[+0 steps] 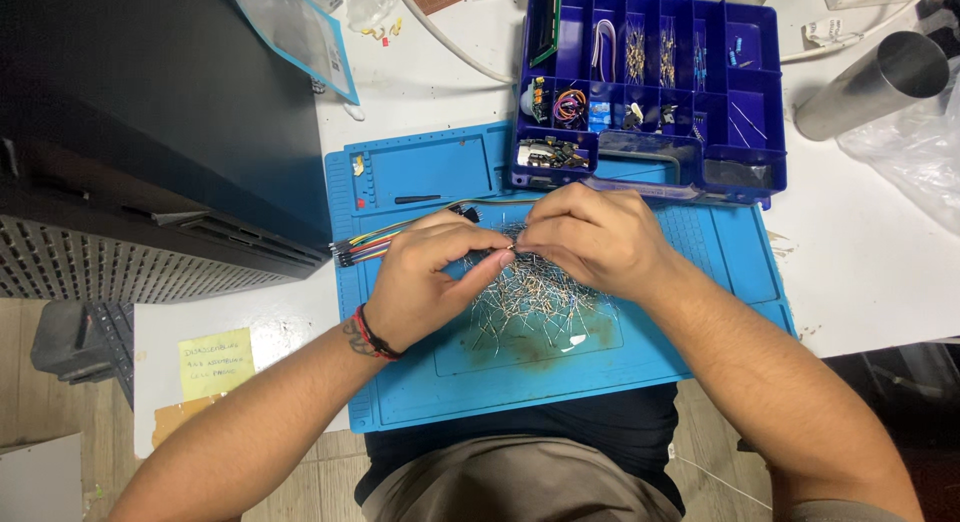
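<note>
My left hand (pixel 425 277) and my right hand (pixel 595 237) meet fingertip to fingertip over a heap of thin metal wire leads (pixel 530 297) on a blue work mat (pixel 700 312). Both pinch one small lead between thumb and fingers at the point where they touch. A bundle of coloured jumper wires (pixel 365 247) lies on the mat just left of my left hand. A red and black band sits on my left wrist.
A blue compartment box (pixel 755 92) of small electronic parts stands at the mat's far edge. A black machine (pixel 150 132) fills the left side. A metal tube (pixel 870 82) lies far right, beside clear plastic. A yellow note (pixel 215 362) is stuck near the left front.
</note>
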